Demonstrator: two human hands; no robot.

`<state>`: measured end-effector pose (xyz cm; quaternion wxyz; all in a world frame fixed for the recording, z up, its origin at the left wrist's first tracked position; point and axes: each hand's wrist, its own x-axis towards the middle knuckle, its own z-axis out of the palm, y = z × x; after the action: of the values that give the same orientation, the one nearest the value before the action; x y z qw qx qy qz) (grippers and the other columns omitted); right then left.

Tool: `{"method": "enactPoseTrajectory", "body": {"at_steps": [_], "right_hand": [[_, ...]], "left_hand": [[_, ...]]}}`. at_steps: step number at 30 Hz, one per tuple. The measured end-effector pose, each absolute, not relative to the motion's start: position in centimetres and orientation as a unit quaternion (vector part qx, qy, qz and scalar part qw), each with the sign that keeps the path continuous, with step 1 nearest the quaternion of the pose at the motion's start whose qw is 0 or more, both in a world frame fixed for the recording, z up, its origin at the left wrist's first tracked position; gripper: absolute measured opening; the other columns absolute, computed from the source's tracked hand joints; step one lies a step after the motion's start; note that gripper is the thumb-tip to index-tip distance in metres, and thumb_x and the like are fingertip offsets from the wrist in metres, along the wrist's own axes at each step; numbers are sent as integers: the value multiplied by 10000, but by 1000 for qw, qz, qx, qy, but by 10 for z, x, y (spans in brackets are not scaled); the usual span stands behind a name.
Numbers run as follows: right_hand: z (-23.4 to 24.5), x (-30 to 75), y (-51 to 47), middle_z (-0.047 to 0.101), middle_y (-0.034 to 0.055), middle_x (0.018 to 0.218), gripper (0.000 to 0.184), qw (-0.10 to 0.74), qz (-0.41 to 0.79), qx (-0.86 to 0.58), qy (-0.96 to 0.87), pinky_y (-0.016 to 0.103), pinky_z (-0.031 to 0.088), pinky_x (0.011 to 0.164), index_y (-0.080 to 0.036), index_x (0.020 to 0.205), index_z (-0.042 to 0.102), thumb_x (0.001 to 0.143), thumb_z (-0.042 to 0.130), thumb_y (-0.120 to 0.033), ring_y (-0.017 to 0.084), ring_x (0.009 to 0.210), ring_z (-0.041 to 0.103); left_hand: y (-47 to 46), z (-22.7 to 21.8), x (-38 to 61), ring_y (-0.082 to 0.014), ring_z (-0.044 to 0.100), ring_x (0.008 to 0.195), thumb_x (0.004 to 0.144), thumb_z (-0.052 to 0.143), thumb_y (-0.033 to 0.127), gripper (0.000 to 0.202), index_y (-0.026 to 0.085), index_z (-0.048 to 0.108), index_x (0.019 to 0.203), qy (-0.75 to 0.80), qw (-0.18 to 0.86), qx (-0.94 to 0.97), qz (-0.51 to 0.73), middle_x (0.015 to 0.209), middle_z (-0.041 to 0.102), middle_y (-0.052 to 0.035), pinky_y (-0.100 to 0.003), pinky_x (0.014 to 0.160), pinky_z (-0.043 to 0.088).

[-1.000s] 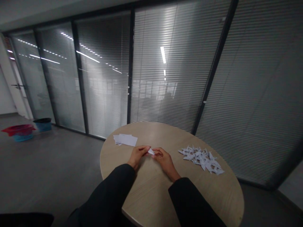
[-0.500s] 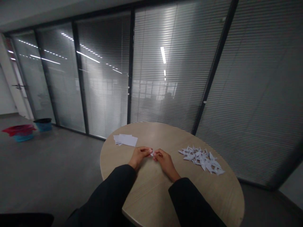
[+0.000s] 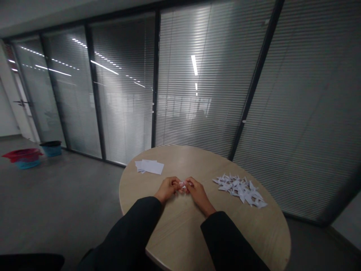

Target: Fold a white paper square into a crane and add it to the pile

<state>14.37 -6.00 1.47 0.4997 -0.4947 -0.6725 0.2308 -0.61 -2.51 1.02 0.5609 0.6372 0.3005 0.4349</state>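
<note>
Between my fingertips, over the middle of the table, is a small folded piece of white paper [image 3: 183, 185], mostly hidden by the fingers. My left hand [image 3: 169, 187] pinches it from the left, its fingers curled. From the other side my right hand [image 3: 195, 190] pinches it too, thumb and forefinger close together. Beyond my left hand lies a small stack of white paper sheets [image 3: 152, 166], slightly fanned. To the right of my right hand is a pile of folded white paper pieces with pointed tips [image 3: 241, 190].
The round wooden table [image 3: 180, 233] has its far edge near a glass partition [image 3: 197, 124] with blinds. On the floor at the left stand a bin with a red liner [image 3: 26, 158] and a bin with a black liner [image 3: 51, 149].
The left fingers have curled in more around the small paper, and the left hand has shifted slightly. My right hand stays nearly in place. The sheets and the pile are unchanged.
</note>
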Motion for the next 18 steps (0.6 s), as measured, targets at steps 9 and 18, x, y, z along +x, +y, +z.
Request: {"method": "enactPoseTrajectory", "body": {"at_steps": [9, 18], "right_hand": [[20, 144, -64, 583, -13, 550, 247, 507, 217, -480, -682, 238, 399, 543, -203, 682, 539, 803, 496, -413, 144, 532, 552], [24, 143, -65, 574, -14, 543, 256, 512, 238, -471, -678, 247, 408, 546, -202, 678, 540, 786, 515, -432, 152, 532, 554]], "left_hand": [[-30, 10, -5, -87, 516, 462, 624, 691, 548, 443, 159, 483, 668, 263, 552, 653, 447, 581, 574, 0, -204, 441, 390], [-30, 12, -5, -81, 495, 453, 633, 674, 578, 466, 165, 463, 678, 242, 550, 659, 453, 591, 553, 10, -216, 461, 395]]}}
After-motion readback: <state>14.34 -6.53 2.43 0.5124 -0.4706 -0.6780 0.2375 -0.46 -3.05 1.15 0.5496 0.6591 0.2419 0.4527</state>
